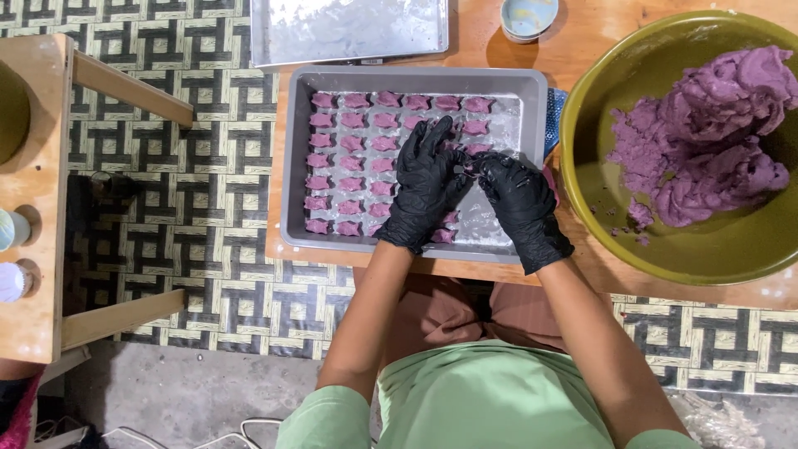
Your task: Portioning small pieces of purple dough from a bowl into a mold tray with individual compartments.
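Where the wooden desk (465, 37) carried the work, a big olive-green bowl (665, 241) sat at its right end, holding a rough, crumbly mass of purple dough (715, 133) heaped toward the far side. Crumbs of the same dough lay loose on the bowl's inner wall.

Left of the bowl and close beside it stood a grey rectangular tray (416, 76). Small shaped purple pieces (353, 141) filled its left and far parts in neat rows, each pinched to points at the ends, dull violet, sitting on a pale dusted floor. The near right corner of the tray showed bare.

Both hands wore black gloves and worked over the right middle of the tray. Left hand (424, 187) lay with fingers spread and curled downward, fingertips meeting the right hand (519, 204), whose fingers were bent in toward it. Between the fingertips a small dough piece (465, 169) was pinched, mostly hidden; only a sliver of purple showed. Which hand bore the main hold could not be told. Finished pieces lay directly beneath and just left of the hands.

Beyond the tray sat a flat metal sheet pan (349, 29) and a small round blue dish (528, 17).
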